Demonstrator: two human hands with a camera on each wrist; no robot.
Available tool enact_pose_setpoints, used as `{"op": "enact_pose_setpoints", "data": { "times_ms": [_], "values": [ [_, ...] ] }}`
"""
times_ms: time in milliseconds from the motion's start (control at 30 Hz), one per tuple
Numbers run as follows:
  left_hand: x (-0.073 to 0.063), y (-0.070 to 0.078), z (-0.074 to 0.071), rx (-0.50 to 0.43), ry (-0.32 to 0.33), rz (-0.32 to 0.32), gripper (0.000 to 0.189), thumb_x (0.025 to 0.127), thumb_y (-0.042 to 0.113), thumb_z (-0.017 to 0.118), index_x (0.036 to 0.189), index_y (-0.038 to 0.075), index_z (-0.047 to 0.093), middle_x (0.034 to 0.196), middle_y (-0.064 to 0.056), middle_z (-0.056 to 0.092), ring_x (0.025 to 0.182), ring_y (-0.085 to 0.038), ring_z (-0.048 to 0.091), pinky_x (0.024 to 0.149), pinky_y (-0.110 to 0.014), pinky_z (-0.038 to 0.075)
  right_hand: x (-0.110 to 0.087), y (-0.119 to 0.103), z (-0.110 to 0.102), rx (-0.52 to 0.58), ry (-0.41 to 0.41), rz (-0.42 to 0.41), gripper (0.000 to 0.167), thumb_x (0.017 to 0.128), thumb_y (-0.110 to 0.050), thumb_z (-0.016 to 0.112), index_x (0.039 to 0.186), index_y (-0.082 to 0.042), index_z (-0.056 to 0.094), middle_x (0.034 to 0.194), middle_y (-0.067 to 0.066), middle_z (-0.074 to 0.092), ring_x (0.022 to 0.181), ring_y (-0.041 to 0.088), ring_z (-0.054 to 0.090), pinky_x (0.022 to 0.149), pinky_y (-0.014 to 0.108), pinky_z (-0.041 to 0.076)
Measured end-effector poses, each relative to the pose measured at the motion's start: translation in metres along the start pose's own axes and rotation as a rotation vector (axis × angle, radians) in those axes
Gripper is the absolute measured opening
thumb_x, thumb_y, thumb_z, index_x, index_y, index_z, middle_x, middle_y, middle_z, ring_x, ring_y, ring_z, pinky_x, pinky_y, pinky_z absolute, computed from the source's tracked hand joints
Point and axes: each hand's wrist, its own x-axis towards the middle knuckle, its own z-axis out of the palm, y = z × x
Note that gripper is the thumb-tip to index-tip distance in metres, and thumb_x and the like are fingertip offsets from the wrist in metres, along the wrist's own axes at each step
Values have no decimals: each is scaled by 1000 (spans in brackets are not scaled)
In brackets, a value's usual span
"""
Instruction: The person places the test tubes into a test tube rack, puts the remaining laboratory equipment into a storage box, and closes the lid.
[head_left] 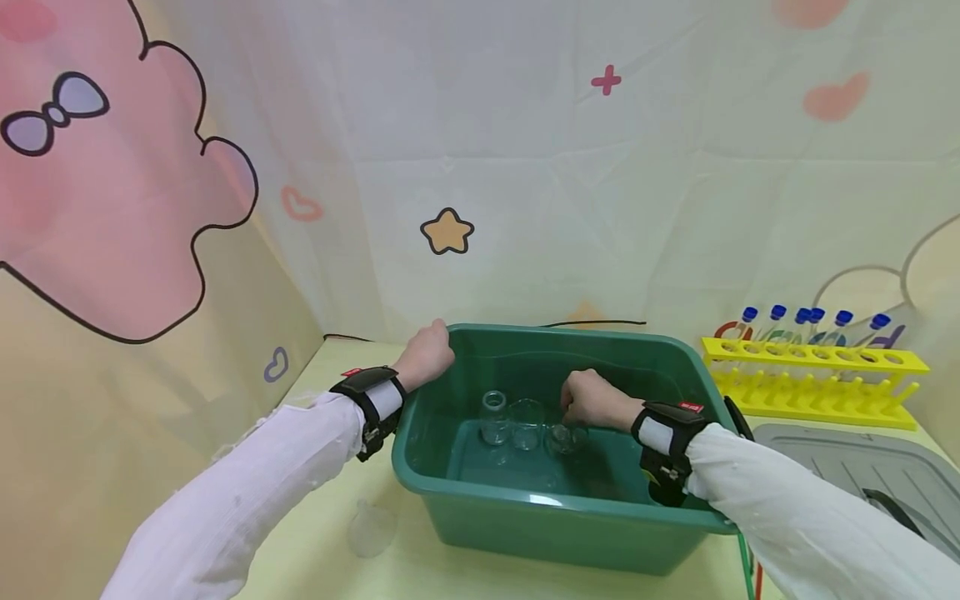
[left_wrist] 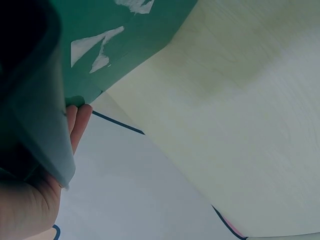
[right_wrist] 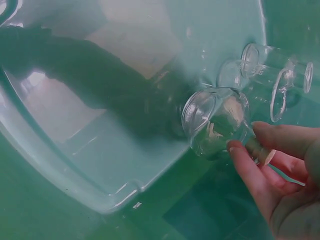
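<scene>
A deep green plastic tub [head_left: 525,493] stands in the middle of the table. My left hand [head_left: 426,357] grips its rim at the far left corner, with fingers against the outer wall in the left wrist view. Inside the tub, my right hand [head_left: 596,402] pinches the narrow neck of a clear glass flask [right_wrist: 215,122] between thumb and fingers. A tan stopper-like end [right_wrist: 269,157] shows at the neck. Beside the flask are a clear beaker [head_left: 527,427] and a small glass bottle [head_left: 494,421]. The tub floor looks wet or glossy; I cannot tell how much water there is.
At the right back, a yellow rack [head_left: 810,408] holds several blue-capped test tubes. A grey lid [head_left: 862,454] lies in front of it. On the table left of the tub lies a clear rounded object [head_left: 371,529]. A printed cloth [head_left: 525,208] hangs behind.
</scene>
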Motion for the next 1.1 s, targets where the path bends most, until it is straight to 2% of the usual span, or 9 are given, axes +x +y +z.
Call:
{"op": "enact_pose_setpoints", "data": {
  "times_ms": [233, 400, 600, 800, 900, 967, 1100],
  "values": [
    [0, 0, 1, -6, 1, -13, 26, 86, -2, 41, 110, -12, 41, 77, -14, 47, 63, -24, 45, 54, -31, 35, 1, 1, 3, -3, -5, 28, 8, 75, 6, 66, 84, 6, 66, 75, 8, 61, 56, 13, 55, 53, 28, 48],
    [0, 1, 0, 7, 2, -23, 24, 86, -2, 42, 108, -11, 42, 74, -13, 46, 61, -23, 44, 52, -30, 34, 1, -1, 3, 6, -7, 46, 8, 76, 6, 64, 84, 6, 67, 75, 9, 62, 56, 13, 56, 54, 29, 48],
    [-1, 1, 0, -4, -1, -29, 23, 87, -1, 41, 108, -11, 42, 74, -12, 46, 60, -23, 44, 52, -29, 34, 0, -4, 1, 28, -14, 47, 9, 77, 7, 62, 84, 6, 67, 74, 8, 61, 56, 14, 55, 54, 30, 48],
    [-2, 2, -2, -13, -1, -20, 25, 87, -2, 41, 110, -11, 42, 73, -12, 45, 60, -22, 43, 51, -29, 33, 1, -1, 0, 61, -58, 18, 10, 78, 6, 59, 85, 6, 66, 73, 7, 60, 54, 13, 54, 52, 28, 47],
    [-2, 1, -2, -4, 4, -15, 24, 87, -2, 41, 109, -12, 42, 73, -12, 45, 60, -22, 42, 52, -29, 33, 3, -1, -1, 64, -84, 40, 12, 79, 6, 58, 88, 6, 66, 75, 7, 60, 54, 13, 55, 52, 28, 47],
    [-2, 1, -2, 3, 5, -14, 24, 87, -2, 41, 109, -12, 42, 73, -12, 45, 60, -23, 43, 52, -30, 33, 2, -5, -2, 79, -94, 99, 14, 80, 5, 59, 92, 6, 65, 78, 8, 60, 56, 14, 56, 54, 29, 48],
    [-1, 1, -2, 12, 0, -21, 25, 87, -1, 40, 110, -12, 42, 75, -13, 46, 61, -23, 43, 53, -30, 34, 2, -7, -5, 101, -87, 136, 18, 80, 3, 62, 97, 8, 62, 82, 9, 58, 59, 15, 58, 54, 29, 49]
  ]
}}
